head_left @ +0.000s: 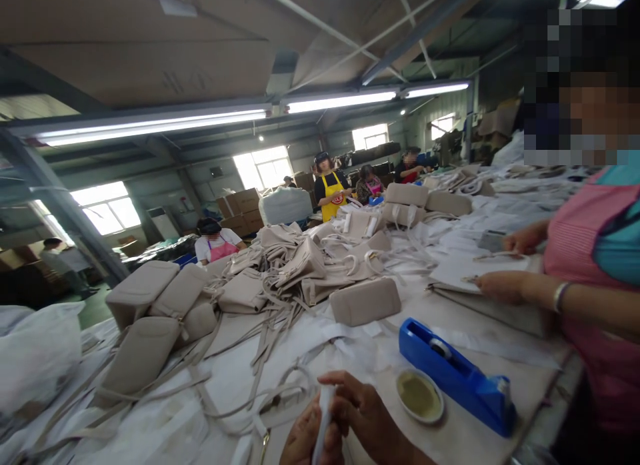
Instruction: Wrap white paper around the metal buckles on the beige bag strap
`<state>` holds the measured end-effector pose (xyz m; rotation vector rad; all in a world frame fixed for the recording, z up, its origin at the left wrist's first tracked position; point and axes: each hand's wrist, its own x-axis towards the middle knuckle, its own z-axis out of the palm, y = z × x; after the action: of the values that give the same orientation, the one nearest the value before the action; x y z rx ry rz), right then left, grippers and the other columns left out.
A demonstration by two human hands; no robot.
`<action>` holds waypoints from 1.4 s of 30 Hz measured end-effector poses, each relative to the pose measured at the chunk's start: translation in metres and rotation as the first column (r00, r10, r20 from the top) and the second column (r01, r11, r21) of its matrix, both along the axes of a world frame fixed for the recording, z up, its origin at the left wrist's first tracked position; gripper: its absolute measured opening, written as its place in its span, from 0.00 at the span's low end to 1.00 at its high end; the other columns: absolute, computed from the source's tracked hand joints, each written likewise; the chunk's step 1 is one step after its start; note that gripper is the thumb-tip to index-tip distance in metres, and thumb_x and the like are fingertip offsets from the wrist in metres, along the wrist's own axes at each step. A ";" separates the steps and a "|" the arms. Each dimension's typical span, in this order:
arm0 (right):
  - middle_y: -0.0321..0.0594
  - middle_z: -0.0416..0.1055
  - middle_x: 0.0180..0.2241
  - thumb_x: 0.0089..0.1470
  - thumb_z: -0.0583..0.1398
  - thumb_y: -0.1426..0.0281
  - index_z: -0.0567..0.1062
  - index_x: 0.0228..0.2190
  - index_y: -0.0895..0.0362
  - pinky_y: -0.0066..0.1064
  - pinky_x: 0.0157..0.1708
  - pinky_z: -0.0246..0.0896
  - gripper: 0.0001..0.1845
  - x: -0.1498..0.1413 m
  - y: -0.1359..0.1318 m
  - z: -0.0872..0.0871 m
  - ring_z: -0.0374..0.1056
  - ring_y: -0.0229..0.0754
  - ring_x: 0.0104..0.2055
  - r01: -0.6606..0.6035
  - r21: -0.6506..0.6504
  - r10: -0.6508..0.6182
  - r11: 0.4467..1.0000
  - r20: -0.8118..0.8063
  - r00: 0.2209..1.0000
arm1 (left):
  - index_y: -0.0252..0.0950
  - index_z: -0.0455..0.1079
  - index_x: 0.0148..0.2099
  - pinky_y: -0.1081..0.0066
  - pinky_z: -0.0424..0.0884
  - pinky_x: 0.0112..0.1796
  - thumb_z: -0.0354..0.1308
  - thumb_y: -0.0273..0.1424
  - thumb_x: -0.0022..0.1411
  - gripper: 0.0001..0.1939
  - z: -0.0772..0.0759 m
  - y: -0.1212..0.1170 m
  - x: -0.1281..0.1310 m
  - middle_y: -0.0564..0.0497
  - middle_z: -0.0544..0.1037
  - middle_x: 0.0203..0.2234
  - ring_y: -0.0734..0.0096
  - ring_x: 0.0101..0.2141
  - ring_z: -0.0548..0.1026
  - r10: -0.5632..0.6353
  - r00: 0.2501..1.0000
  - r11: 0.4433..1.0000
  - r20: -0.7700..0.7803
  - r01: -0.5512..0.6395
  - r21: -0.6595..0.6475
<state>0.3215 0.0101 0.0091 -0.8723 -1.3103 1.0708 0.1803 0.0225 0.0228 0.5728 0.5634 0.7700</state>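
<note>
At the bottom edge, my left hand (304, 437) and my right hand (367, 415) are pressed together around a thin white strip (323, 412) that stands upright between the fingers. Both hands pinch it. A beige strap (265, 392) loops across the table just left of my hands. To the right of my hands sits a small round dish of yellowish paste (420, 396), and beyond it a blue tape dispenser (457, 372).
Beige bags (365, 300) and loose straps are piled over the long white-covered table (350, 338). A co-worker in a pink apron (590, 298) stands at the right, hands on flat pieces. Other workers stand further back. A white sack (35, 352) lies at the left.
</note>
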 end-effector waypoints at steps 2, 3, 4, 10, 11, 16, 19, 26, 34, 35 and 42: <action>0.32 0.69 0.24 0.56 0.59 0.55 0.74 0.45 0.52 0.26 0.25 0.59 0.19 -0.003 0.005 -0.002 0.62 0.34 0.24 -0.018 0.008 0.018 1.000 -0.014 1.000 | 0.35 0.75 0.32 0.82 0.51 0.16 0.71 0.40 0.45 0.16 0.003 0.001 -0.004 0.57 0.65 0.14 0.89 0.12 0.56 -0.029 0.999 0.999 0.042 0.031 -0.033; 0.32 0.69 0.25 0.56 0.59 0.55 0.74 0.44 0.52 0.26 0.26 0.59 0.19 -0.004 0.008 -0.002 0.62 0.34 0.25 -0.030 0.020 0.031 0.999 -0.022 0.999 | 0.34 0.75 0.32 0.82 0.51 0.16 0.71 0.40 0.45 0.16 0.006 0.001 -0.005 0.58 0.64 0.14 0.89 0.12 0.56 -0.041 0.998 0.998 0.056 0.043 -0.040; 0.32 0.69 0.25 0.56 0.59 0.55 0.74 0.44 0.52 0.26 0.27 0.60 0.18 -0.005 0.010 -0.003 0.62 0.34 0.26 -0.039 0.036 0.040 0.999 -0.028 0.999 | 0.33 0.74 0.32 0.82 0.51 0.15 0.71 0.40 0.45 0.17 0.008 0.001 -0.006 0.58 0.64 0.14 0.89 0.12 0.56 -0.054 0.996 0.997 0.072 0.057 -0.044; 0.34 0.71 0.31 0.59 0.56 0.59 0.75 0.41 0.51 0.28 0.32 0.62 0.13 -0.006 0.014 -0.009 0.65 0.37 0.31 -0.011 0.065 0.010 0.998 0.012 1.000 | 0.36 0.73 0.35 0.81 0.47 0.17 0.66 0.42 0.51 0.15 0.011 -0.004 -0.002 0.55 0.68 0.15 0.86 0.13 0.58 -0.024 1.000 0.999 0.014 0.023 0.027; 0.34 0.71 0.31 0.59 0.57 0.59 0.74 0.43 0.50 0.28 0.32 0.63 0.14 -0.004 0.013 -0.010 0.66 0.37 0.31 0.000 0.041 -0.001 0.999 0.023 1.000 | 0.36 0.73 0.37 0.80 0.49 0.17 0.66 0.43 0.52 0.17 0.009 -0.005 0.000 0.54 0.69 0.15 0.86 0.13 0.58 0.017 1.000 0.998 -0.020 -0.016 0.062; 0.34 0.66 0.28 0.60 0.54 0.55 0.60 0.58 0.53 0.27 0.21 0.60 0.28 0.019 -0.001 0.002 0.64 0.37 0.26 0.031 -0.096 -0.039 0.995 -0.086 0.996 | 0.35 0.47 0.65 0.77 0.56 0.18 0.66 0.47 0.50 0.49 -0.010 -0.006 0.010 0.53 0.74 0.16 0.78 0.14 0.65 0.138 0.978 0.967 -0.159 -0.098 0.237; 0.32 0.65 0.26 0.59 0.55 0.56 0.66 0.53 0.56 0.25 0.20 0.58 0.25 0.030 -0.016 0.025 0.62 0.35 0.23 -0.075 -0.101 0.081 0.992 0.056 0.995 | 0.31 0.32 0.68 0.77 0.53 0.17 0.63 0.50 0.51 0.57 -0.018 -0.010 0.017 0.54 0.72 0.15 0.80 0.13 0.61 0.135 0.974 0.922 -0.179 -0.058 0.382; 0.28 0.68 0.24 0.53 0.59 0.71 0.73 0.35 0.55 0.24 0.25 0.51 0.06 0.034 -0.024 0.059 0.61 0.32 0.25 0.034 -0.016 -0.021 0.999 0.506 0.862 | 0.35 0.38 0.68 0.77 0.58 0.19 0.55 0.47 0.60 0.44 -0.013 -0.032 0.025 0.57 0.68 0.16 0.77 0.17 0.63 0.361 0.857 0.774 -0.368 -0.055 0.630; 0.30 0.70 0.24 0.49 0.64 0.62 0.74 0.28 0.56 0.25 0.28 0.51 0.10 0.028 -0.003 0.039 0.64 0.35 0.28 0.059 -0.047 -0.024 0.997 0.547 0.837 | 0.39 0.42 0.67 0.74 0.63 0.24 0.54 0.44 0.62 0.38 -0.005 -0.038 0.026 0.57 0.68 0.23 0.74 0.23 0.65 0.352 0.838 0.805 -0.416 -0.045 0.592; 0.31 0.72 0.26 0.49 0.64 0.63 0.74 0.28 0.56 0.25 0.29 0.52 0.09 0.027 -0.001 0.036 0.65 0.36 0.30 0.066 -0.054 -0.028 0.996 0.529 0.848 | 0.38 0.45 0.66 0.74 0.62 0.23 0.54 0.44 0.62 0.36 -0.007 -0.036 0.025 0.57 0.68 0.22 0.75 0.22 0.64 0.311 0.861 0.825 -0.404 -0.033 0.564; 0.31 0.66 0.22 0.54 0.60 0.56 0.71 0.27 0.57 0.26 0.26 0.52 0.16 0.019 -0.001 0.022 0.62 0.35 0.25 0.202 -0.072 -0.167 0.977 0.340 0.926 | 0.32 0.72 0.35 0.70 0.66 0.28 0.51 0.53 0.59 0.27 -0.011 -0.038 -0.004 0.46 0.77 0.27 0.65 0.28 0.75 0.162 0.832 0.912 -0.530 0.078 0.402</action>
<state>0.3406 0.0091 0.0313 -1.2739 -1.4225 0.8741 0.1760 -0.0155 0.0114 1.2038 0.9651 0.7670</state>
